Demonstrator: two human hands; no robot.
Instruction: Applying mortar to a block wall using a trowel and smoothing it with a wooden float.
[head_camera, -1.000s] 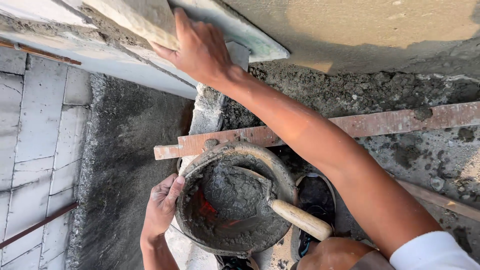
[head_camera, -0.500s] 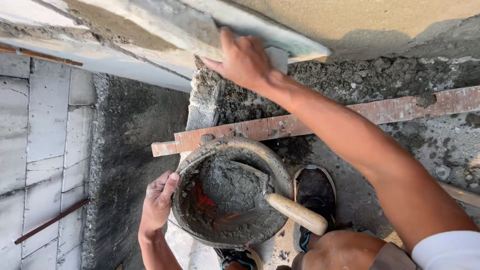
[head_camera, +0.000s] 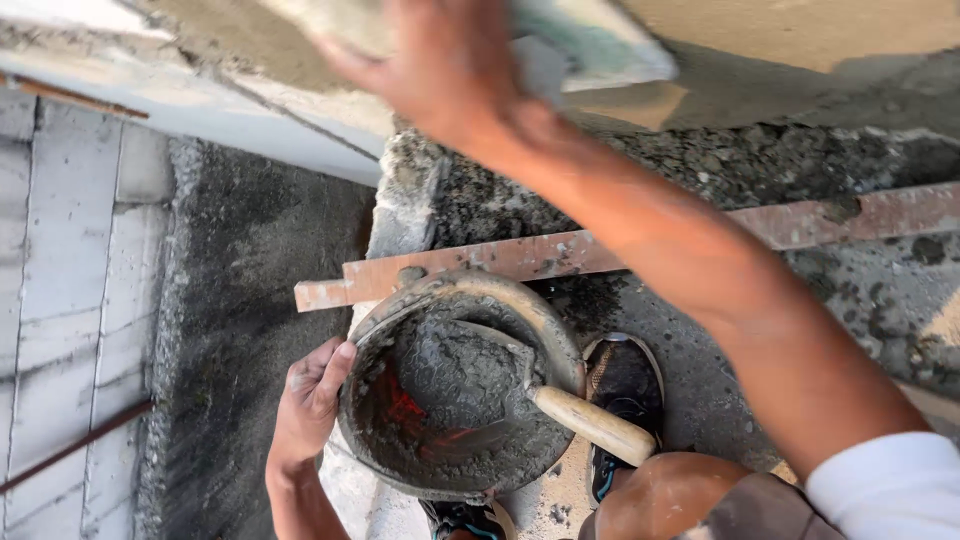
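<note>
The left hand (head_camera: 310, 400) is clamped on the rim of the mortar bucket (head_camera: 455, 390); the blurred right hand (head_camera: 440, 70) grips a plastering float (head_camera: 590, 45) up against the wall (head_camera: 820, 25).

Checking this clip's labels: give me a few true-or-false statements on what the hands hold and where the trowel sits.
1. The left hand grips the rim of the mortar bucket. True.
2. The trowel lies on the ground beside the bucket. False: it rests in the mortar.
3. The right hand presses a flat float at the wall. True.
4. The bucket is empty. False: it holds grey mortar.
</note>
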